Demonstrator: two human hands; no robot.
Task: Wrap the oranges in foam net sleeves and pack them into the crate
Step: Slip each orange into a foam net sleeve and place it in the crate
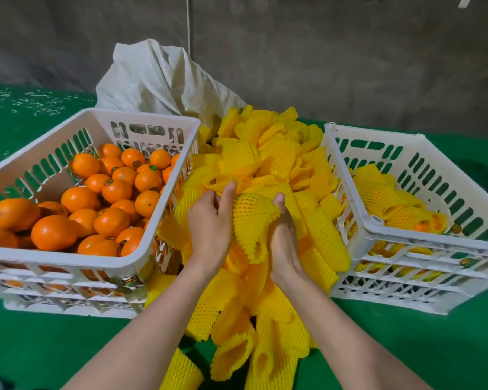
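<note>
Both hands meet over a heap of yellow foam net sleeves point(276, 153) between two white crates. My left hand point(209, 223) and my right hand point(283, 243) grip a yellow sleeve point(251, 220) that bulges round at its top; what is inside is hidden. The left crate point(68, 257) holds several bare oranges point(112, 220) with small stickers. In the right crate point(406, 240) lie several sleeved oranges point(383, 198).
A crumpled white woven sack point(158, 80) stands behind the sleeve heap. Everything rests on a green surface point(54, 339). The left crate sits on top of another white crate point(68, 305). A grey wall runs behind.
</note>
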